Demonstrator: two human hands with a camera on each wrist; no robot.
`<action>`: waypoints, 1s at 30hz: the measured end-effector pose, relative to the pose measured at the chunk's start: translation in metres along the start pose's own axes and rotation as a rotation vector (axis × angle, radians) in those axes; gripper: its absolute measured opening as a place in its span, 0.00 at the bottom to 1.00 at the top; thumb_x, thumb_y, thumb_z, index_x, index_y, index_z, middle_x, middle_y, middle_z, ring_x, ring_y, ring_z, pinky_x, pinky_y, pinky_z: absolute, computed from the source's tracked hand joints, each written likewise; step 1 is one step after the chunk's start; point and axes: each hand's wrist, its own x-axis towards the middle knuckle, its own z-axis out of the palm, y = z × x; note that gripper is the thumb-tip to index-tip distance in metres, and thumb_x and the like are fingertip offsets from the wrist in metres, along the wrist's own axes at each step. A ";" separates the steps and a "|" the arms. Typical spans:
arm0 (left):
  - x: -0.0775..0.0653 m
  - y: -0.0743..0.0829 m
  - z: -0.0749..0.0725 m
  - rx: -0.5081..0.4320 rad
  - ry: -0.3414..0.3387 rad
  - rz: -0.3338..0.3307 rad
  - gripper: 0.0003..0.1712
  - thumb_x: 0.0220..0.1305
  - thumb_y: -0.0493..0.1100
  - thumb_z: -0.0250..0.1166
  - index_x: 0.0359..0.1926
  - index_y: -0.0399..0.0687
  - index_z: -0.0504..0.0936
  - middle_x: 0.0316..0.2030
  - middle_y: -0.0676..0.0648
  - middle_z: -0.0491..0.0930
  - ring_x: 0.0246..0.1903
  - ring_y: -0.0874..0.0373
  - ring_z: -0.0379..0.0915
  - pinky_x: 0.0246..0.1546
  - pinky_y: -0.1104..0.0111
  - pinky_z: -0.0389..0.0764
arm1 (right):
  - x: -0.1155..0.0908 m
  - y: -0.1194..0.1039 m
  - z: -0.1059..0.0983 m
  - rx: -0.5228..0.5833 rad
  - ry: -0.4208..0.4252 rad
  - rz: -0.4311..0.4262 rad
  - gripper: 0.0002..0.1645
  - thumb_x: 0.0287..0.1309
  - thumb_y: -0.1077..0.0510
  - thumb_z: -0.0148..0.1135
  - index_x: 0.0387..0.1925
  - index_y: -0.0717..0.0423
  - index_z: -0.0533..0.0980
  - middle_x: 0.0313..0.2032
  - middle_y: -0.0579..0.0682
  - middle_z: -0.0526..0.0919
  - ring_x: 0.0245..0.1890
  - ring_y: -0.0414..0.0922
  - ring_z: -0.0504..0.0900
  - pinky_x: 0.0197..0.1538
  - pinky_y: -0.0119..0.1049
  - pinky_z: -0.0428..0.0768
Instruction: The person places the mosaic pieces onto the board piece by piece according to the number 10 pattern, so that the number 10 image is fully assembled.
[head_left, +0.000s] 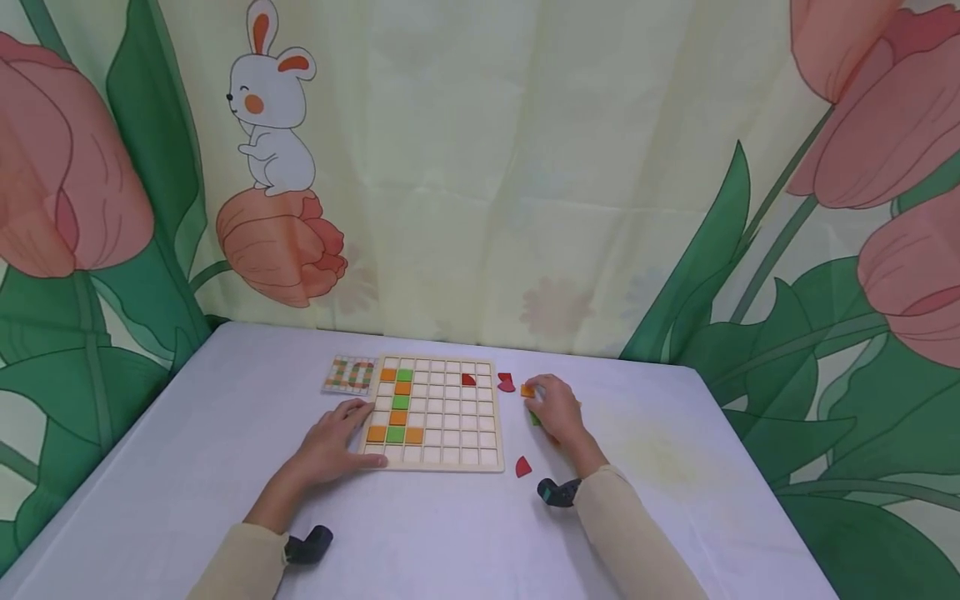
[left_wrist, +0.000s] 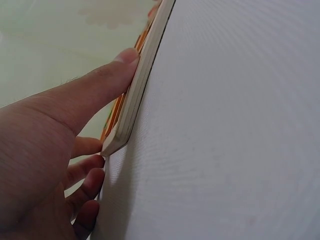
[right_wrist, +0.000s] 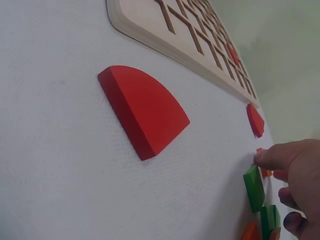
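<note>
Right hand (head_left: 553, 410) pinches orange tile (head_left: 527, 390), just right of grid board (head_left: 450, 457); left hand (head_left: 337, 442) lies flat, steadying board's left edge.

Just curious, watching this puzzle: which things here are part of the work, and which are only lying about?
In use: board, orange tile at the right hand, left hand holding the board, pattern card.
Lying about: red pieces, green tiles.

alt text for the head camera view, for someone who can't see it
A person's left hand steadies a wooden grid board on a white table, while the right hand pinches an orange tile beside it. Red pieces lie nearby.
</note>
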 end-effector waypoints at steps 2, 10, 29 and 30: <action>0.001 0.000 0.000 0.002 -0.001 0.001 0.61 0.41 0.70 0.73 0.72 0.48 0.61 0.70 0.40 0.59 0.64 0.39 0.59 0.60 0.40 0.65 | 0.002 0.000 0.000 -0.006 0.001 -0.006 0.19 0.57 0.59 0.68 0.51 0.54 0.80 0.58 0.54 0.78 0.64 0.53 0.71 0.64 0.51 0.72; 0.000 0.003 0.000 -0.008 -0.003 -0.017 0.61 0.40 0.69 0.74 0.72 0.48 0.61 0.70 0.40 0.58 0.65 0.39 0.58 0.61 0.40 0.65 | 0.005 0.001 0.002 0.009 0.000 -0.002 0.12 0.57 0.59 0.68 0.44 0.55 0.82 0.50 0.53 0.82 0.57 0.51 0.76 0.61 0.49 0.76; -0.002 0.005 0.000 -0.003 -0.003 -0.027 0.61 0.41 0.68 0.74 0.72 0.48 0.61 0.70 0.40 0.58 0.64 0.40 0.59 0.61 0.41 0.65 | 0.002 -0.015 0.005 0.085 0.002 -0.073 0.10 0.58 0.54 0.67 0.41 0.50 0.83 0.50 0.50 0.82 0.51 0.48 0.76 0.56 0.46 0.78; -0.002 0.005 0.000 -0.002 -0.005 -0.026 0.61 0.41 0.68 0.74 0.72 0.48 0.61 0.70 0.40 0.58 0.64 0.40 0.59 0.61 0.41 0.65 | 0.002 -0.017 0.005 0.087 -0.002 -0.078 0.10 0.58 0.54 0.67 0.41 0.50 0.83 0.50 0.50 0.82 0.50 0.48 0.76 0.56 0.46 0.78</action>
